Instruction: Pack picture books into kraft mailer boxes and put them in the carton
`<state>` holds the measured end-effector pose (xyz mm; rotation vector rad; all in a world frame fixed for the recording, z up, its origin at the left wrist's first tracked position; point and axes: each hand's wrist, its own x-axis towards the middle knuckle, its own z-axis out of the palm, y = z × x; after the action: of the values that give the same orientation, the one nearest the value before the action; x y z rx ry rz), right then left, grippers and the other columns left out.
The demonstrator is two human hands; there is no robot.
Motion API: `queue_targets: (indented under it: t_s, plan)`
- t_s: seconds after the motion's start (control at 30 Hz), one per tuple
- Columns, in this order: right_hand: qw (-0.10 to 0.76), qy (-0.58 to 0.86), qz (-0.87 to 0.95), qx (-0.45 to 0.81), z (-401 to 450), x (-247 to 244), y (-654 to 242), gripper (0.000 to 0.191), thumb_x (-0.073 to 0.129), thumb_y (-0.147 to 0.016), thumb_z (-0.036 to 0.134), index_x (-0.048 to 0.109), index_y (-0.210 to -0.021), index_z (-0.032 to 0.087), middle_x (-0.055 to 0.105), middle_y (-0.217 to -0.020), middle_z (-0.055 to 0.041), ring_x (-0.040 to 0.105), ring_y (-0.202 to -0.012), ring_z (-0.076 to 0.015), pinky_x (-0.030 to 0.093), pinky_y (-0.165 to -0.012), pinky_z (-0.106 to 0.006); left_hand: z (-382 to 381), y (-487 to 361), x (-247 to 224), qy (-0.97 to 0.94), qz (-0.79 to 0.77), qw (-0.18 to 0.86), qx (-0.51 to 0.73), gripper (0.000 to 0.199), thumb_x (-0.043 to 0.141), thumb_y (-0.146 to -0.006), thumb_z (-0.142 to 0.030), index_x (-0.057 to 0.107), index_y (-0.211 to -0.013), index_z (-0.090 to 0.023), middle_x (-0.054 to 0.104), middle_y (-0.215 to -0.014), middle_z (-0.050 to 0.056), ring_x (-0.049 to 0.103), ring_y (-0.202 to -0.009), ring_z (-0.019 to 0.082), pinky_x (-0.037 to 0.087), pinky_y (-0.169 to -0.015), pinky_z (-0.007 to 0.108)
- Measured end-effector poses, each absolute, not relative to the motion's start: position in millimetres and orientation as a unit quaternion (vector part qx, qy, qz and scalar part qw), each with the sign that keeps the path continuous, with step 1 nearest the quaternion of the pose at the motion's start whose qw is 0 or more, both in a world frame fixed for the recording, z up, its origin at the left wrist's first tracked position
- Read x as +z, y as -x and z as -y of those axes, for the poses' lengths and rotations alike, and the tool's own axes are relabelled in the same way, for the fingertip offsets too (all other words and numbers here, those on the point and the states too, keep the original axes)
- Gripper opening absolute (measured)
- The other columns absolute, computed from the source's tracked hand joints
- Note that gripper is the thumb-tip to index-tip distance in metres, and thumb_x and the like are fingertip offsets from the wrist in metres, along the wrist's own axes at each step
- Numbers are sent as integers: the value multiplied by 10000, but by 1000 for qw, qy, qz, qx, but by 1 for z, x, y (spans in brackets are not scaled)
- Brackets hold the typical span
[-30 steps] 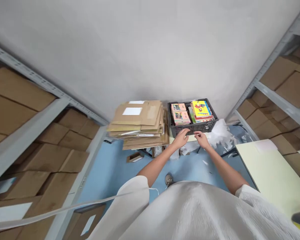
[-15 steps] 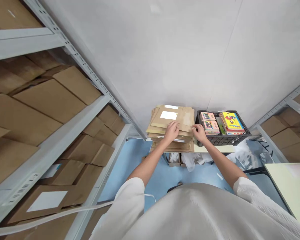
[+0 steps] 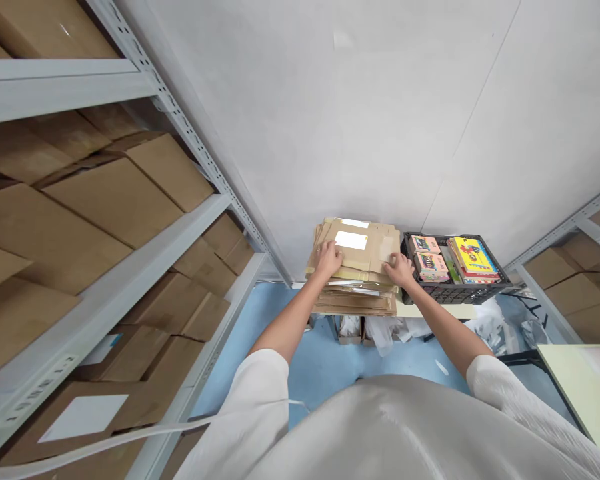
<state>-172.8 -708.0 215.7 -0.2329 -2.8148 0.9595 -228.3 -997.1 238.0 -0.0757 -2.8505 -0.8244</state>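
Note:
A pile of flattened cardboard boxes (image 3: 363, 261) lies on the low table in front of me, the top one carrying white labels. My left hand (image 3: 329, 259) rests on the pile's left front part, fingers curled over the cardboard and the thumb toward the middle. At the right front corner my right hand (image 3: 400, 269) has its fingers closed on the cardboard edge. Just right of that hand stands a black plastic crate (image 3: 457, 293), which holds small pink boxed sets (image 3: 431, 265) and a stack of books with a yellow cover (image 3: 474, 257).
Metal shelving (image 3: 200, 227) full of cardboard boxes rises on the left, with another rack (image 3: 555, 287) at the right. A pale table (image 3: 580, 387) stands at lower right. Plastic bags (image 3: 380, 333) and small boxes lie under the low table (image 3: 440, 311).
My left hand has slid left along the pile, away from its middle. The right hand stays at the right corner, its fingers now further around the edge. The view has shifted slightly.

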Motion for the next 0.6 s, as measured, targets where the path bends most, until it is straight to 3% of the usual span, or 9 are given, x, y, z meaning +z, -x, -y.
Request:
queue_targets:
  t_s: [0.3, 0.43, 0.6]
  plan:
    - [76, 111, 933, 333, 707, 226, 171, 470, 647, -919, 460, 658, -1341, 254, 589, -1483, -161, 515, -1356, -405, 403, -1145, -596, 994, 229, 246, -12, 959, 80, -272, 538, 708, -890, -342, 613, -1409, -239, 542, -1555, 169, 502, -1452, 411, 393, -1235, 551]
    - [111, 113, 922, 354, 700, 221, 170, 404, 624, -916, 455, 679, -1248, 231, 607, -1356, -173, 555, -1290, -367, 447, -1125, -528, 991, 229, 250, -40, 951, 94, -291, 448, 758, -865, -386, 675, -1282, -244, 559, -1533, 171, 524, -1435, 423, 392, -1223, 577]
    - [147, 112, 912, 366, 685, 217, 167, 435, 667, -841, 433, 667, -1228, 237, 576, -1320, -139, 561, -1271, -318, 460, -1136, -448, 983, 230, 255, -73, 944, 74, -314, 369, 792, -854, -380, 681, -1173, -233, 695, -1377, 179, 535, -1413, 419, 386, -1181, 573]
